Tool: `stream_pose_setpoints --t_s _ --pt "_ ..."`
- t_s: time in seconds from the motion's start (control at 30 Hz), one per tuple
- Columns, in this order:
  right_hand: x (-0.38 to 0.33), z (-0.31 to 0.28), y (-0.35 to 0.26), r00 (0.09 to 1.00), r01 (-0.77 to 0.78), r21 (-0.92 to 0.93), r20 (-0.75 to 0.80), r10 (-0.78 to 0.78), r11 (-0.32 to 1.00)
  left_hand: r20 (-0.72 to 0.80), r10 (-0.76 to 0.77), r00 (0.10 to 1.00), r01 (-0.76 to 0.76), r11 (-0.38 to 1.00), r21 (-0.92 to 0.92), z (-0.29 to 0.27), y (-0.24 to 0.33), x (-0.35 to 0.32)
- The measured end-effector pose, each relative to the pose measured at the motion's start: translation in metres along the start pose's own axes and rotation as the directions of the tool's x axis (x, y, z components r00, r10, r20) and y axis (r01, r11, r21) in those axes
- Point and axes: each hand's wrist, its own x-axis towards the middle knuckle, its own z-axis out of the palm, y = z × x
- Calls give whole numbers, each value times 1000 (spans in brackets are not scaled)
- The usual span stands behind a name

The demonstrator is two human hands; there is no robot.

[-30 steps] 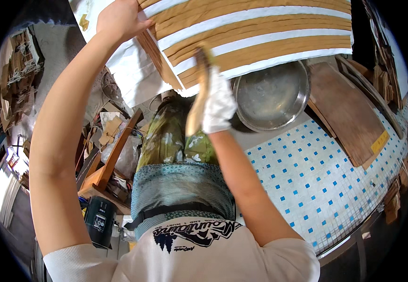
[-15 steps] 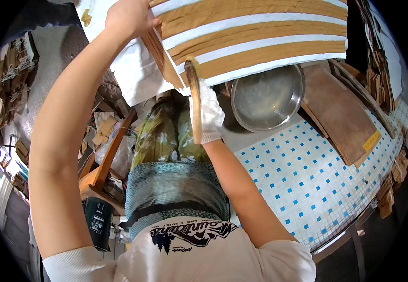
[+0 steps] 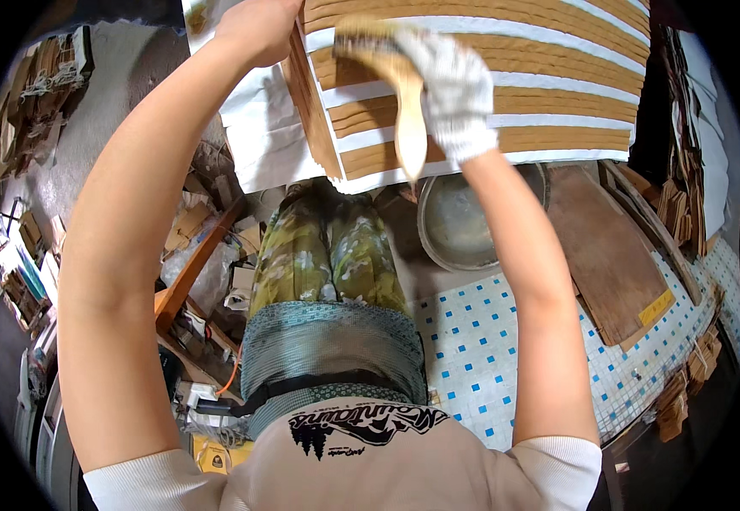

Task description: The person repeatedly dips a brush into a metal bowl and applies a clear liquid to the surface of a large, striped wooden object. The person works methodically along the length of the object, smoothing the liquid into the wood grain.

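Observation:
My right hand [image 3: 459, 94], in a white knit glove, grips a wide brush [image 3: 404, 94] with a pale wooden handle. The bristles rest on or just above rows of brown pleated strips [image 3: 540, 68]; motion blurs them, so contact is unclear. These rows lie across white paper sheets [image 3: 557, 157], with white bands between them. My bare left hand [image 3: 259, 32] is curled at the upper left, by the top end of a narrow stack of brown strips [image 3: 309, 102]. Its fingertips are hidden at the picture's top edge.
Right of my knees stands a round metal basin [image 3: 459, 226], partly behind my right forearm. Beside it lies a brown board [image 3: 608, 247] on a white and blue tiled surface [image 3: 481, 341]. Wooden bars [image 3: 195, 272] and scraps are at my left; stacked brown sheets [image 3: 681, 179] stand far right.
My right hand and brush have moved up and right, from the front edge onto the brown rows. The sheets appear lower and slightly right in the picture. My left hand stays by the strip stack.

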Motion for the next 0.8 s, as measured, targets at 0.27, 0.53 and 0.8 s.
stream_pose_setpoints --t_s 0.27,0.53,0.8 --pt "-162 -5 -19 798 234 387 447 -404 892 -153 12 988 -20 999 -50 -3 10 -9" --pt "-5 -13 70 990 118 334 -114 -84 935 76 -76 994 80 996 -44 4 5 12" --pt "-142 30 20 953 283 212 48 -299 935 -3 -16 1000 16 1000 -9 4 10 14"
